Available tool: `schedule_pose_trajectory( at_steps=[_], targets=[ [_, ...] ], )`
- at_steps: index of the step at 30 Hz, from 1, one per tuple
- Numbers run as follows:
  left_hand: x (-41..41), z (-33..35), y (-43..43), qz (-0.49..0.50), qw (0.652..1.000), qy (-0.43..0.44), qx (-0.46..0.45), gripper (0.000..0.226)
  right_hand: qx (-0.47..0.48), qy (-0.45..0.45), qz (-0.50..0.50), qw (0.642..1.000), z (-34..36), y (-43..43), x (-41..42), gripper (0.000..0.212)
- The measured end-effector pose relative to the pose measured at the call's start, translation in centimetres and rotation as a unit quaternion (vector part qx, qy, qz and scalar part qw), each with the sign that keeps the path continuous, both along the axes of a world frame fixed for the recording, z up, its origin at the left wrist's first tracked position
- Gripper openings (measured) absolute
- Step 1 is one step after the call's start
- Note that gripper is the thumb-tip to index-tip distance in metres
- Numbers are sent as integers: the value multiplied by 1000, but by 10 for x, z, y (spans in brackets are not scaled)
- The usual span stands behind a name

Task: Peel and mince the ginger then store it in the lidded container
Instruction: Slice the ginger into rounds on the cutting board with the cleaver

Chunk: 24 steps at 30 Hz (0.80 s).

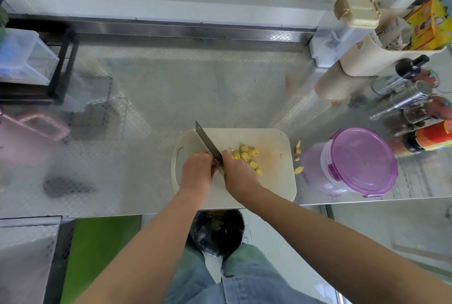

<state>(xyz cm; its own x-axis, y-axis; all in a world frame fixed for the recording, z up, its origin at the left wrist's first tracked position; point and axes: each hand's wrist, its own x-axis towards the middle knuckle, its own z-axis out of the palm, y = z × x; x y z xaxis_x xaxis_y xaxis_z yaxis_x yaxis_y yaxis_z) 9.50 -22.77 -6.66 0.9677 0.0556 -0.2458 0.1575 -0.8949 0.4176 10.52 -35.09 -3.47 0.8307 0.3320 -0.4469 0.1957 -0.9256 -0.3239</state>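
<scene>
A cream cutting board [269, 181] lies at the counter's front edge. Several yellow ginger slices [245, 154] are scattered on its middle. My right hand [238, 171] grips the handle of a knife [206, 141], whose blade points away to the upper left. My left hand [197, 170] is just left of the blade, with its fingers curled down on a ginger piece that is almost fully hidden. The clear container with a purple lid [362, 161] stands closed to the right of the board.
Ginger scraps [298, 156] lie between the board and the container. Bottles and a shaker [411, 98] crowd the right side, with a cream caddy [381, 58] behind them. A black bin [217, 232] with peelings sits under the counter edge. A black rack [61, 63] stands far left.
</scene>
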Motion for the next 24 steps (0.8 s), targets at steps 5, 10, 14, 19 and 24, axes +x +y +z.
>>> schedule_pose_trajectory(
  at_steps=[5, 10, 14, 19, 24],
  targets=[
    [0, 2, -1, -3, 1000, -1, -1, 18, -21, 7, 19, 1000, 2, -10, -6, 48],
    [-2, 2, -3, -7, 1000, -4, 10, 20, -40, 0, 11, 999, -1, -4, -9, 45],
    [-4, 1, -3, -8, 1000, -7, 16, 20, -28, -4, -3, 1000, -4, -1, -11, 42],
    [-14, 4, -3, -19, 1000, -17, 3, 22, -8, -4, -20, 1000, -1, 2, -3, 23],
    [-22, 4, -2, 15, 998, -59, -21, 16, 39, 9, -76, 996, 2, -7, 3, 14]
  ],
)
